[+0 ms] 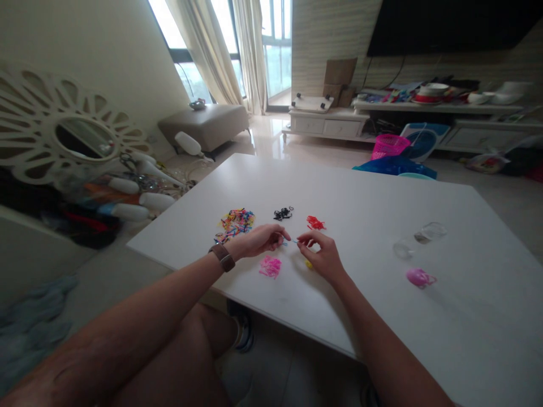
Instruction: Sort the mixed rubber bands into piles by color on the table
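Between my hands, over the white table (339, 186), is a small light blue rubber band (294, 241). My right hand (322, 254) pinches it between thumb and fingertips. My left hand (268, 238), with a brown watch on the wrist, is curled, its index fingertip against the band's other end. Another bit of blue (284, 243) shows just under the left fingers. Around the hands lie piles of small bands: a mixed-colour pile (237, 221), a black pile (283, 213), a red pile (315, 223) and a pink pile (270, 267). Yellow bands (309, 264) are partly hidden by my right hand.
On the table's right side lie a clear container (430, 232), a clear round piece (403, 249) and a pink-purple object (419, 277) with a loop. Beyond the far edge stand a pink basket (388, 146) and blue items. Lamp parts and a mirror (85, 137) are at left.
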Available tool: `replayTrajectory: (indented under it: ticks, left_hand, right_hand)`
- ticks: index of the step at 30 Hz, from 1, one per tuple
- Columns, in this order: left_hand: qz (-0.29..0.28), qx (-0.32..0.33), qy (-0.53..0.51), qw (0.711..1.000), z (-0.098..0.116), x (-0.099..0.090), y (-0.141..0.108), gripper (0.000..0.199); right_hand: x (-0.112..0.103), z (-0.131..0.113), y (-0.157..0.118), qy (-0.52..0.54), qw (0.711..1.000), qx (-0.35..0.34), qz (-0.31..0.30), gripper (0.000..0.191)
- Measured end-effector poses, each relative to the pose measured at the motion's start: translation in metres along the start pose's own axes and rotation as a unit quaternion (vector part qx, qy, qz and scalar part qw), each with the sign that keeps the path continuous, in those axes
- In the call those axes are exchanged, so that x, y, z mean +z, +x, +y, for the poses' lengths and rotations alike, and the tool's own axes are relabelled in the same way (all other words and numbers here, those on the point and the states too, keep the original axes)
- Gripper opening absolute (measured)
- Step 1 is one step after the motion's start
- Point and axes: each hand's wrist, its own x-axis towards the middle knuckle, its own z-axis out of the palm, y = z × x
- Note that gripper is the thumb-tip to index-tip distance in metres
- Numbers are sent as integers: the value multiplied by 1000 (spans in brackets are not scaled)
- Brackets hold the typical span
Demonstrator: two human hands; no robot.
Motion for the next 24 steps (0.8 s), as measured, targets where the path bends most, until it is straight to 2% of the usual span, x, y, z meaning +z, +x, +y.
replayTrajectory:
  ticks: [2, 5, 8, 18, 24]
  left_hand:
    - [4, 36, 77, 996, 0, 2, -2, 24]
    - [4, 96, 199, 975, 2, 5, -5, 27]
    - [9, 121, 249, 961, 4, 7, -7, 29]
    - [34, 124, 160, 979, 4, 17, -6, 25]
    - [35, 126, 158, 979, 3, 19, -6, 27]
  right_hand:
    - [0, 0, 0, -2, 1000, 0, -2, 7]
    - [0, -1, 1, -4, 1000, 3, -6, 7]
    - [0, -1, 1, -2, 1000, 3, -7, 7]
    - [1, -1, 1, 27, 999, 27, 1, 9]
    - [1, -1, 2, 35, 998, 44, 10, 8]
